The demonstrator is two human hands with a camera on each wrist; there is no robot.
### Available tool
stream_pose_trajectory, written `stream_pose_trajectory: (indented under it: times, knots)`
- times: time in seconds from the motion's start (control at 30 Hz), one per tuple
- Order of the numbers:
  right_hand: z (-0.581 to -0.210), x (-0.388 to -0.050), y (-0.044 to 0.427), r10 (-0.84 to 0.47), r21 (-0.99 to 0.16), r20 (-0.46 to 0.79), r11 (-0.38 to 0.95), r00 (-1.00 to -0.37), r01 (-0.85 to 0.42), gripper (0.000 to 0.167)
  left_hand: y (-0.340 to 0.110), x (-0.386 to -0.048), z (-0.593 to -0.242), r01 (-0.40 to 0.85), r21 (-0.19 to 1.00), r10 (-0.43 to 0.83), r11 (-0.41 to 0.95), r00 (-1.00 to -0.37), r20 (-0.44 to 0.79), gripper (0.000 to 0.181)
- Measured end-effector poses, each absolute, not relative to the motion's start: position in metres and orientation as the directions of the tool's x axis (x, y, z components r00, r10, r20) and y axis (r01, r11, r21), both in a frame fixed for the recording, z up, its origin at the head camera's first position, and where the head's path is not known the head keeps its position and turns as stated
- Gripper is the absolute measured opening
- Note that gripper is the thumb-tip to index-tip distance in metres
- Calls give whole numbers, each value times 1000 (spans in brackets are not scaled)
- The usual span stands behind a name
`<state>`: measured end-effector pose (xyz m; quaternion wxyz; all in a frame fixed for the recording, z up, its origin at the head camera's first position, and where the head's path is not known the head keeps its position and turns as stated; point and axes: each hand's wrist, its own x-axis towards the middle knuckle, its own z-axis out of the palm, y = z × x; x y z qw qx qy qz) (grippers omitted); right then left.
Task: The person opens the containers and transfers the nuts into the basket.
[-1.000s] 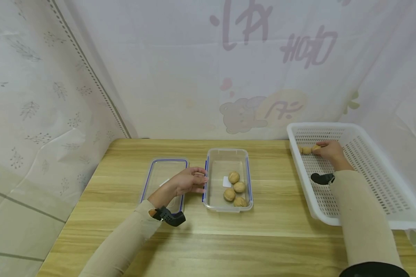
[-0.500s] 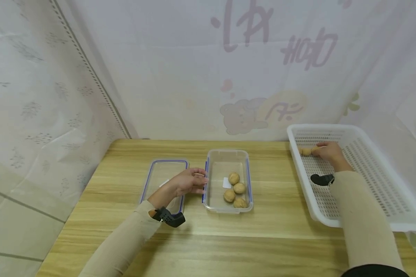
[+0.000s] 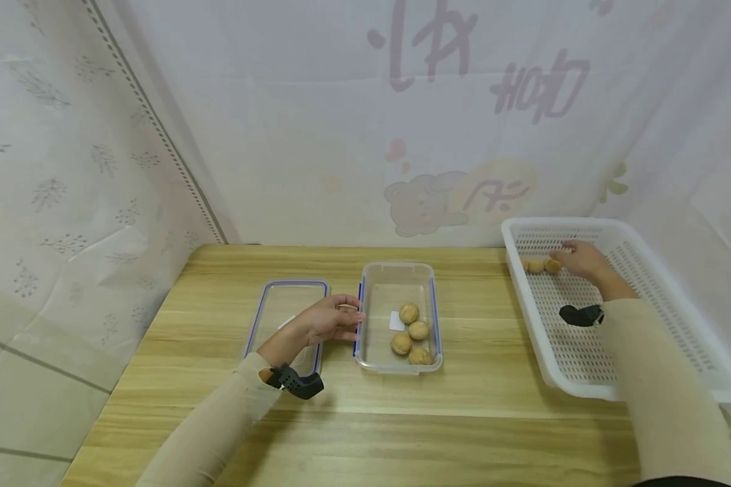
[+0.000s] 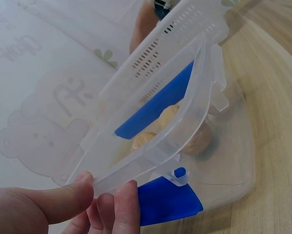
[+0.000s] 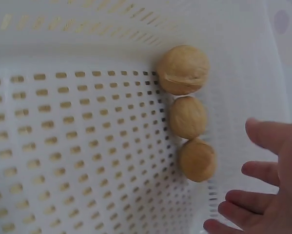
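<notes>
With thumb and fingers, my left hand pinches the near-left rim of a clear plastic food container; a blue latch lies beside those fingers. Several walnuts sit inside, mostly toward the container's right and front. Over in the white perforated basket, my right hand has its fingers spread and holds nothing. Three walnuts stand in a row against the basket wall. The right wrist view has a gap between the fingertips and the closest walnut.
A clear lid with a blue seal lies on the wooden table under the left forearm, left of the container. A white label shows in the container. Printed cloth hangs behind the table.
My right hand has drawn away to the right from the end walnut it was touching, and its fingers have spread. The walnuts stay in the basket. My left hand keeps its place.
</notes>
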<state>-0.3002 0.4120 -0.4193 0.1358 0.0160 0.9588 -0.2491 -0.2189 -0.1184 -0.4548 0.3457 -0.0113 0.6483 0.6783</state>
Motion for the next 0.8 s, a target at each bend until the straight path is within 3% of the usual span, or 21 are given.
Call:
stream_pose_trajectory:
  times: [0.27,0.47,0.8]
  knots:
    - [-413,-296,412,-158,-461,-297,887,-942,-4,82,-118,-220,-456,-488,870,450,69,-763,-464,42]
    - [-411,-292,401,-176,-374,-241,924,-955,-76,86,-118,-220,-455,-493,867,451,75,-758,-470,44]
    - [-396,-285,375,-182,-343,-235,935,-955,-93,86,-118,-221,-455,-499,863,439,77,-760,-478,39]
